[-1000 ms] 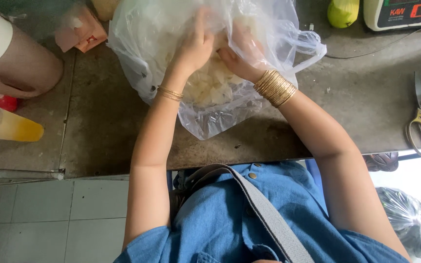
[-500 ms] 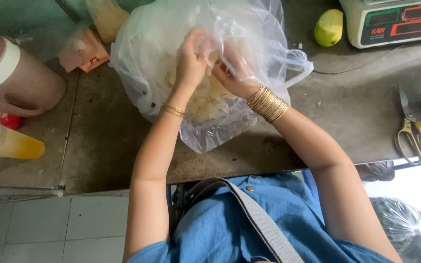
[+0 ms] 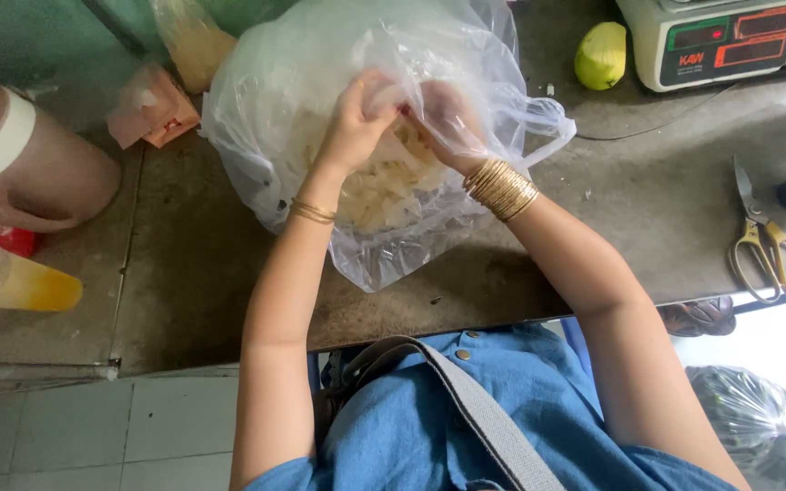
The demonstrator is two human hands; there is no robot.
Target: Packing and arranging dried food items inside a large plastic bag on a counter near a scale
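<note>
Both your hands were at the mouth of the clear bag [image 3: 302,100], which sat on the grey counter [image 3: 648,218] straight ahead of you, bulging with pale chips [image 3: 384,186]. Your left hand [image 3: 357,118] was closed on a fold of the plastic near the top, fingers curled over it. Your right hand [image 3: 443,123] lay just beside it, partly under the film; it seemed to pinch the plastic too, but the bag blurred its fingers, so I cannot tell for sure. The two hands nearly touched.

A thin bangle [image 3: 313,212] sat on your left wrist, a stack of gold bangles [image 3: 500,188] on your right.

To the right stood a scale [image 3: 720,41], with a green fruit [image 3: 600,56] just beside it. Scissors [image 3: 766,241] lay near the counter's right edge. A pink jug [image 3: 38,173] lay well apart on the left.
</note>
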